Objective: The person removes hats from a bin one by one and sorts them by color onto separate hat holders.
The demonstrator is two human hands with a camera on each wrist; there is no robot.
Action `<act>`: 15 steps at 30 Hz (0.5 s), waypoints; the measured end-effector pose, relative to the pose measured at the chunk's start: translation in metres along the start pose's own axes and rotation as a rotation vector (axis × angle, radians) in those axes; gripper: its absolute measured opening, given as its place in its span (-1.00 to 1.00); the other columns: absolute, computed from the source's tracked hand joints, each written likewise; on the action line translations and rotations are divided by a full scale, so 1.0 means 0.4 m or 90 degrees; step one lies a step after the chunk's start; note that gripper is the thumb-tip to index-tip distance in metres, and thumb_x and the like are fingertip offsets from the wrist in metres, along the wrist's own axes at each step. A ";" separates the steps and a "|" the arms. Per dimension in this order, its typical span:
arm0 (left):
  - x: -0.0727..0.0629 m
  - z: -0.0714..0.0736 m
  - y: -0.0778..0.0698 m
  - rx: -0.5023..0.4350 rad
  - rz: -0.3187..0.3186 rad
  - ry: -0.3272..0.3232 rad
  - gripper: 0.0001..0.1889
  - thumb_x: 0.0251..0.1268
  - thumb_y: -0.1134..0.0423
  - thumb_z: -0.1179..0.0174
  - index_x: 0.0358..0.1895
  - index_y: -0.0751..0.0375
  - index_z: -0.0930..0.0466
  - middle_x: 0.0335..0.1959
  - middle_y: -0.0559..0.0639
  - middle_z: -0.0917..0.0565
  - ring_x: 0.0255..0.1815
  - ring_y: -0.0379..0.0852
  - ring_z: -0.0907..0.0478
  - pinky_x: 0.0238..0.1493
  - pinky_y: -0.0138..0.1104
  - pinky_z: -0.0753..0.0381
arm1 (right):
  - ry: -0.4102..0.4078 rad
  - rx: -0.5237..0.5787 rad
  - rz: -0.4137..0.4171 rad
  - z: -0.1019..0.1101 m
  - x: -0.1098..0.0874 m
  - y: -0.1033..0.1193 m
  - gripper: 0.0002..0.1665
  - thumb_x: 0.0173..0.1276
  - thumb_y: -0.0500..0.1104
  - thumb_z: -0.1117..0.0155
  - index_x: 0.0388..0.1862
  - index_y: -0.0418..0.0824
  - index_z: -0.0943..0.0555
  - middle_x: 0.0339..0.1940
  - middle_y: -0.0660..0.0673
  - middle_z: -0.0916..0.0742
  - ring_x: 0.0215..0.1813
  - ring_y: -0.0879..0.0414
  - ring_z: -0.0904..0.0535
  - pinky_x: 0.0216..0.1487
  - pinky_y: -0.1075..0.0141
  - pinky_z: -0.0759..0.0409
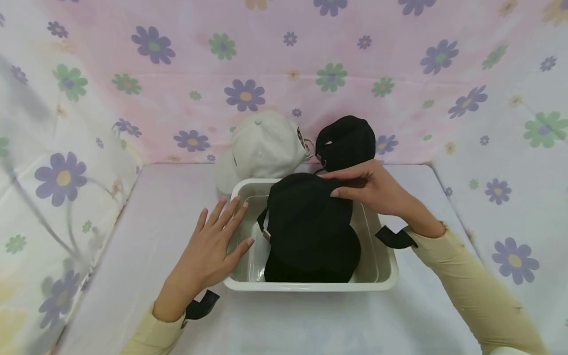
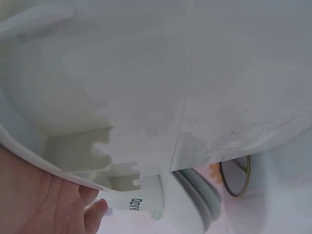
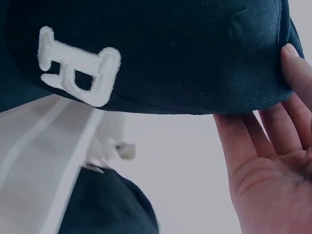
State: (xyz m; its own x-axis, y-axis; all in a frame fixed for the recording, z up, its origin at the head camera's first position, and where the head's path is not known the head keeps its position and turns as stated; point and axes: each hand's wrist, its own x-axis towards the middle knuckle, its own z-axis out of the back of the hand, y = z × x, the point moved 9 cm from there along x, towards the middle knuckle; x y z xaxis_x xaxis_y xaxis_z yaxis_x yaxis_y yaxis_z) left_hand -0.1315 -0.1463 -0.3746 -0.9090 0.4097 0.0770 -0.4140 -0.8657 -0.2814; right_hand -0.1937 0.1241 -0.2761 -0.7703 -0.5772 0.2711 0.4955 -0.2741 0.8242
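A black cap (image 1: 310, 222) with a white embroidered letter (image 3: 80, 68) lies in the white plastic tub (image 1: 310, 287), its brim toward the near side. My right hand (image 1: 381, 190) pinches the cap's upper right edge; in the right wrist view the thumb lies on one side of the fabric and the fingers on the other. At the tub's left rim, my left hand (image 1: 210, 251) rests with fingers spread and straight, apart from the cap. The left wrist view shows part of this hand (image 2: 39, 200) against the tub's outer wall (image 2: 136, 87).
Behind the tub stand a white cap (image 1: 266, 145) and a second black cap (image 1: 348, 143), close together. They sit near the back edge of the pale table (image 1: 155, 197). Flower-printed cloth (image 1: 191, 113) encloses the back and sides.
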 end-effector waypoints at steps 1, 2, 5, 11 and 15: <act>0.000 0.000 0.000 -0.001 0.000 0.001 -0.23 0.52 -0.21 0.01 0.65 0.04 -0.05 0.68 0.04 0.01 0.70 0.13 0.19 0.58 0.25 0.19 | -0.011 -0.011 0.003 0.018 -0.003 0.013 -0.57 0.26 -0.50 -0.39 0.13 -0.39 -0.70 -0.71 -0.09 -0.59 -0.62 0.25 -0.33 -0.44 0.42 -0.43; -0.001 0.000 0.000 0.000 0.000 0.001 -0.23 0.52 -0.21 0.00 0.65 0.04 -0.05 0.68 0.04 0.01 0.70 0.13 0.18 0.58 0.26 0.19 | -0.025 -0.023 0.011 0.036 -0.005 0.027 -0.57 0.26 -0.51 -0.39 0.12 -0.36 -0.71 -0.78 -0.05 -0.49 -0.66 0.21 -0.23 -0.48 0.41 -0.39; -0.001 0.000 0.001 0.001 -0.001 0.002 -0.22 0.52 -0.21 0.00 0.65 0.04 -0.06 0.68 0.04 0.01 0.70 0.13 0.19 0.57 0.26 0.19 | -0.078 -0.039 0.038 0.092 -0.006 0.067 -0.51 0.22 -0.59 -0.35 0.10 -0.27 -0.75 -0.81 0.03 -0.39 -0.70 0.21 -0.16 -0.53 0.42 -0.34; -0.002 0.001 0.000 0.001 -0.003 0.003 -0.23 0.51 -0.20 -0.01 0.64 0.05 -0.07 0.68 0.05 0.00 0.70 0.15 0.17 0.57 0.28 0.16 | -0.153 -0.024 0.088 0.184 0.003 0.120 -0.48 0.17 -0.70 -0.26 0.06 -0.37 -0.74 -0.34 0.02 -0.83 -0.42 0.34 -0.65 -0.30 0.55 -0.54; -0.002 0.002 -0.001 0.000 -0.006 0.003 -0.23 0.52 -0.20 0.00 0.64 0.06 -0.07 0.68 0.06 0.00 0.69 0.15 0.17 0.56 0.28 0.15 | -0.183 -0.010 0.102 0.228 0.011 0.138 -0.52 0.20 -0.69 -0.25 0.04 -0.39 -0.74 -0.06 0.01 -0.83 -0.15 0.27 -0.78 -0.10 0.54 -0.65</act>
State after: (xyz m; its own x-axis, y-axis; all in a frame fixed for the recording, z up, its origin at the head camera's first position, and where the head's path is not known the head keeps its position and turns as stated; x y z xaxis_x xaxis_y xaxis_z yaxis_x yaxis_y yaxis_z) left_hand -0.1306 -0.1467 -0.3739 -0.9051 0.4187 0.0746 -0.4219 -0.8621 -0.2806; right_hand -0.2064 0.1767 -0.1839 -0.7621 -0.3747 0.5280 0.6246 -0.2106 0.7520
